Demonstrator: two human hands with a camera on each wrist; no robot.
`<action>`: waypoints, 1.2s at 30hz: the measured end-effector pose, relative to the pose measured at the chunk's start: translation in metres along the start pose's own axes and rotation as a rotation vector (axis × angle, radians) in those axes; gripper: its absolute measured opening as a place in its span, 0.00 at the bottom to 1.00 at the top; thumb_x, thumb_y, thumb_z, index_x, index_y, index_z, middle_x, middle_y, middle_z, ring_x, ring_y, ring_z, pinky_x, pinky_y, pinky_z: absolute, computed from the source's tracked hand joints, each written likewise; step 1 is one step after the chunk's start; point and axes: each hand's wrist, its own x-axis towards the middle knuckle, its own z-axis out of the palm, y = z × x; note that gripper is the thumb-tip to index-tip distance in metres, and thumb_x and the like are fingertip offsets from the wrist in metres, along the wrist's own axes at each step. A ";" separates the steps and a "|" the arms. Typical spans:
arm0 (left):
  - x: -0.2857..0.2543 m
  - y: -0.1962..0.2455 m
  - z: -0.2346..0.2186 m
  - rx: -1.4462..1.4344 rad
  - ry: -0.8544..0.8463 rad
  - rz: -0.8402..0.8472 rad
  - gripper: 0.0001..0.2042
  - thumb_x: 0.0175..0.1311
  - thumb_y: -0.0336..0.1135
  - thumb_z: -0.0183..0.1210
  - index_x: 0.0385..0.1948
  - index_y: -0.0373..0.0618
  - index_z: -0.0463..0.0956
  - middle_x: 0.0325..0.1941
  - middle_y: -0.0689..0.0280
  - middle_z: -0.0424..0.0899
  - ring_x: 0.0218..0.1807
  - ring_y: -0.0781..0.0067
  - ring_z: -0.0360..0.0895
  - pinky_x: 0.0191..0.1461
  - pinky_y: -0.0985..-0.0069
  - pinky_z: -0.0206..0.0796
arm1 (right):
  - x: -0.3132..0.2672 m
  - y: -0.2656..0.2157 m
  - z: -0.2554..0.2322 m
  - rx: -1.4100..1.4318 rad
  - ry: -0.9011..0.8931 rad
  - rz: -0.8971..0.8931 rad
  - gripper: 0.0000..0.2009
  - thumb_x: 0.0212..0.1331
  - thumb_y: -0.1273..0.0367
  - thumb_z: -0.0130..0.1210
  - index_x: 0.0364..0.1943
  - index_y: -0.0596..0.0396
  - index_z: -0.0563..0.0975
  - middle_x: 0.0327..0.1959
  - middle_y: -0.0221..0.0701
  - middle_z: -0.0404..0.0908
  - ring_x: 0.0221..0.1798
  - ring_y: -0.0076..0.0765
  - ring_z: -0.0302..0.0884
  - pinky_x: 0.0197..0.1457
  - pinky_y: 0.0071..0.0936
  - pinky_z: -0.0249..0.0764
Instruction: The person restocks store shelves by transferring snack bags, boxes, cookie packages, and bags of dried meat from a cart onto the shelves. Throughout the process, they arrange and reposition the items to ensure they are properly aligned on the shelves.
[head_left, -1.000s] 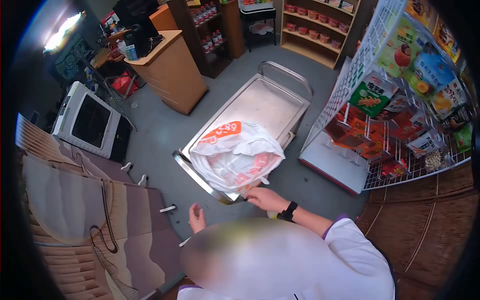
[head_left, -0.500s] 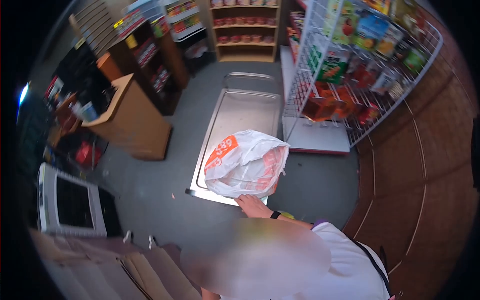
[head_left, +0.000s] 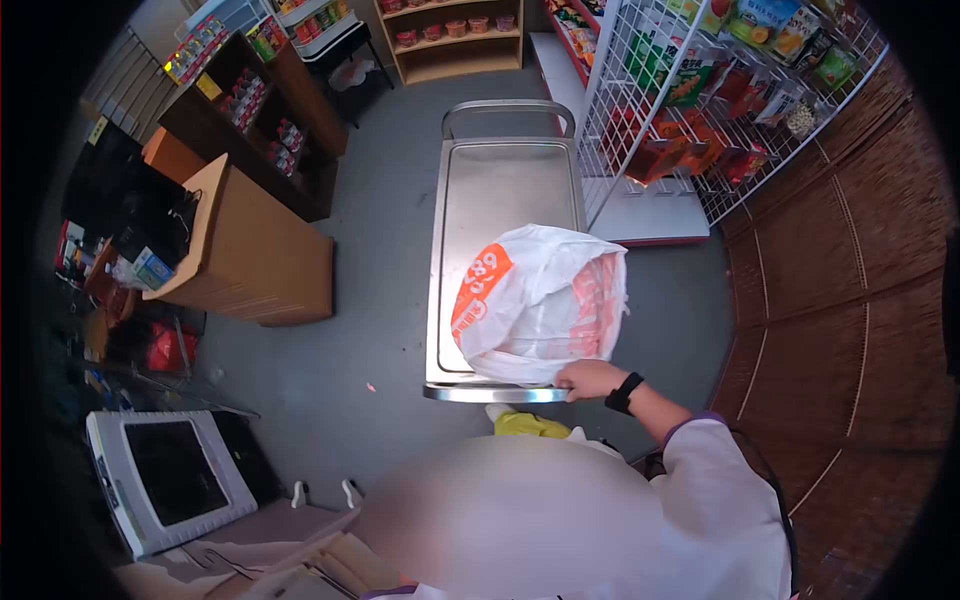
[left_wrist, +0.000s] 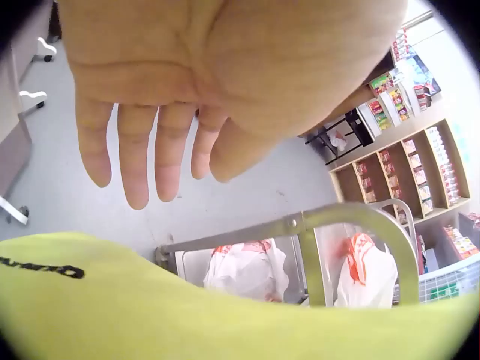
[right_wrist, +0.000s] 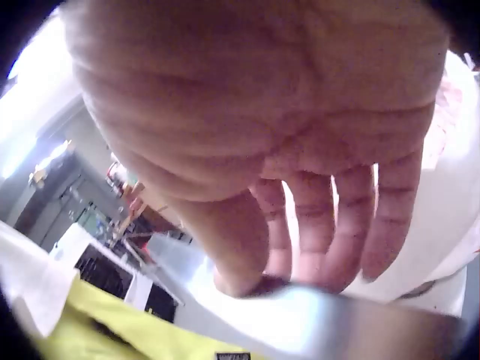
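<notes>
A steel trolley [head_left: 510,185] stands lengthwise in front of me. On its top tray sits a white plastic bag [head_left: 540,310] with orange print, its mouth gathered towards the near right. My right hand [head_left: 592,379] grips the right end of the near handle bar [head_left: 490,394], beside the bag. In the right wrist view the thumb and fingers [right_wrist: 315,232] bend round that bar. My left hand [left_wrist: 172,112] hangs with loose, spread fingers and holds nothing, close to the trolley frame [left_wrist: 247,236]. Another white bag [left_wrist: 247,274] shows behind the frame in the left wrist view.
A white wire rack [head_left: 690,120] with snack packets stands right of the trolley, before a brown woven screen [head_left: 810,300]. At left are a wooden counter [head_left: 265,240] and a white-framed appliance [head_left: 170,480]. A shelf [head_left: 460,60] with red tubs stands at the far end.
In the head view the trolley has turned from slanting to nearly straight ahead. My left hand has gone out of the head view. My right hand stays at the near handle.
</notes>
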 end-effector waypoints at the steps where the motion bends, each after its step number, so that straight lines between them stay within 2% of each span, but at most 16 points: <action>1: 0.004 0.014 -0.015 0.013 0.004 0.002 0.18 0.60 0.35 0.56 0.52 0.45 0.70 0.42 0.65 0.81 0.40 0.74 0.78 0.35 0.75 0.68 | 0.011 0.015 -0.001 0.140 0.008 -0.018 0.12 0.52 0.68 0.56 0.42 0.51 0.76 0.29 0.30 0.78 0.31 0.34 0.76 0.38 0.31 0.73; 4: 0.022 0.028 -0.062 0.060 0.013 -0.020 0.16 0.60 0.35 0.56 0.50 0.45 0.71 0.41 0.66 0.81 0.36 0.75 0.78 0.33 0.77 0.67 | 0.050 0.021 -0.027 0.596 0.142 0.167 0.12 0.53 0.66 0.55 0.40 0.54 0.77 0.27 0.30 0.77 0.29 0.29 0.76 0.32 0.29 0.74; 6: 0.047 0.024 -0.102 0.099 0.068 -0.036 0.10 0.62 0.37 0.57 0.43 0.47 0.73 0.32 0.64 0.79 0.28 0.74 0.76 0.26 0.76 0.68 | 0.081 0.029 -0.039 1.014 0.717 0.273 0.12 0.54 0.66 0.56 0.41 0.57 0.76 0.26 0.28 0.76 0.26 0.25 0.74 0.27 0.25 0.72; 8: 0.083 0.014 -0.143 0.051 -0.029 -0.070 0.07 0.63 0.35 0.56 0.38 0.46 0.73 0.27 0.64 0.78 0.22 0.73 0.74 0.20 0.74 0.66 | 0.117 0.048 -0.033 1.056 0.845 0.446 0.15 0.55 0.65 0.57 0.45 0.56 0.74 0.31 0.30 0.76 0.30 0.27 0.74 0.29 0.26 0.73; 10: 0.087 0.051 -0.160 0.154 -0.035 -0.131 0.10 0.63 0.32 0.54 0.45 0.44 0.72 0.33 0.60 0.79 0.32 0.66 0.79 0.31 0.71 0.74 | 0.155 0.082 -0.017 1.156 0.877 0.668 0.24 0.52 0.63 0.61 0.52 0.58 0.68 0.39 0.34 0.75 0.35 0.32 0.75 0.32 0.31 0.75; 11: 0.100 0.067 -0.174 0.282 -0.085 -0.158 0.13 0.62 0.37 0.53 0.48 0.48 0.72 0.36 0.64 0.81 0.33 0.70 0.80 0.31 0.72 0.69 | 0.171 0.086 -0.007 1.199 0.967 0.824 0.27 0.52 0.61 0.62 0.53 0.61 0.66 0.40 0.35 0.74 0.37 0.34 0.75 0.35 0.34 0.75; 14: 0.155 0.119 -0.211 0.275 -0.167 -0.158 0.14 0.60 0.34 0.54 0.49 0.50 0.71 0.36 0.65 0.81 0.34 0.69 0.80 0.33 0.71 0.69 | 0.193 0.077 -0.008 1.547 0.976 0.866 0.26 0.50 0.60 0.63 0.50 0.60 0.69 0.41 0.36 0.74 0.41 0.39 0.73 0.39 0.43 0.71; 17: 0.216 0.192 -0.254 0.437 -0.178 -0.119 0.15 0.58 0.35 0.54 0.48 0.49 0.72 0.37 0.65 0.82 0.35 0.69 0.80 0.33 0.70 0.68 | 0.213 0.049 -0.018 1.582 1.137 0.835 0.23 0.48 0.65 0.63 0.49 0.56 0.70 0.37 0.34 0.73 0.35 0.37 0.71 0.39 0.46 0.69; 21: 0.284 0.291 -0.317 0.552 -0.173 0.018 0.14 0.57 0.34 0.55 0.45 0.47 0.75 0.36 0.63 0.83 0.33 0.72 0.80 0.32 0.74 0.69 | 0.236 0.022 -0.026 1.673 1.313 0.841 0.24 0.48 0.75 0.58 0.51 0.53 0.67 0.29 0.32 0.70 0.26 0.32 0.68 0.27 0.34 0.70; 23: 0.322 0.353 -0.335 0.665 -0.166 0.144 0.13 0.57 0.34 0.55 0.44 0.45 0.75 0.35 0.62 0.83 0.33 0.73 0.80 0.32 0.74 0.70 | 0.246 0.009 -0.035 1.790 1.557 0.610 0.36 0.47 0.80 0.52 0.65 0.51 0.53 0.22 0.30 0.68 0.19 0.27 0.68 0.18 0.28 0.66; 24: 0.340 0.379 -0.338 0.720 -0.163 0.268 0.13 0.57 0.33 0.54 0.44 0.43 0.75 0.35 0.63 0.82 0.33 0.73 0.80 0.33 0.75 0.70 | 0.244 -0.008 -0.049 1.656 1.557 0.744 0.36 0.46 0.81 0.48 0.65 0.50 0.57 0.22 0.29 0.68 0.20 0.25 0.67 0.21 0.25 0.67; 28: 0.380 0.455 -0.299 0.689 -0.141 0.535 0.13 0.58 0.33 0.55 0.43 0.39 0.75 0.34 0.61 0.83 0.32 0.73 0.81 0.37 0.75 0.73 | 0.252 -0.028 -0.077 1.304 1.606 0.733 0.23 0.48 0.79 0.47 0.54 0.53 0.73 0.23 0.25 0.69 0.22 0.23 0.68 0.27 0.19 0.68; 31: 0.411 0.488 -0.230 0.600 -0.361 0.529 0.13 0.60 0.32 0.54 0.45 0.38 0.74 0.35 0.61 0.83 0.34 0.71 0.81 0.41 0.75 0.73 | 0.251 -0.040 -0.098 1.299 1.670 0.659 0.18 0.49 0.79 0.48 0.47 0.58 0.78 0.33 0.26 0.79 0.34 0.25 0.75 0.39 0.21 0.69; 32: 0.414 0.497 -0.206 0.688 -0.409 0.524 0.13 0.62 0.32 0.54 0.47 0.39 0.73 0.35 0.61 0.83 0.35 0.71 0.81 0.42 0.74 0.72 | 0.256 -0.028 -0.098 1.308 1.665 0.577 0.18 0.53 0.76 0.50 0.50 0.58 0.76 0.40 0.28 0.80 0.42 0.28 0.75 0.49 0.22 0.68; 35: 0.387 0.541 -0.136 0.670 -0.680 0.453 0.14 0.63 0.35 0.55 0.49 0.44 0.72 0.38 0.67 0.80 0.39 0.76 0.77 0.42 0.77 0.68 | 0.276 -0.021 -0.121 1.159 1.695 0.528 0.22 0.55 0.74 0.50 0.57 0.57 0.70 0.48 0.33 0.77 0.48 0.31 0.74 0.53 0.25 0.68; 36: 0.382 0.556 -0.120 0.691 -0.765 0.469 0.15 0.63 0.36 0.55 0.50 0.44 0.71 0.39 0.67 0.80 0.40 0.76 0.77 0.44 0.76 0.68 | 0.286 -0.016 -0.134 1.310 1.681 0.580 0.30 0.50 0.75 0.55 0.62 0.54 0.64 0.54 0.39 0.73 0.53 0.36 0.71 0.55 0.28 0.68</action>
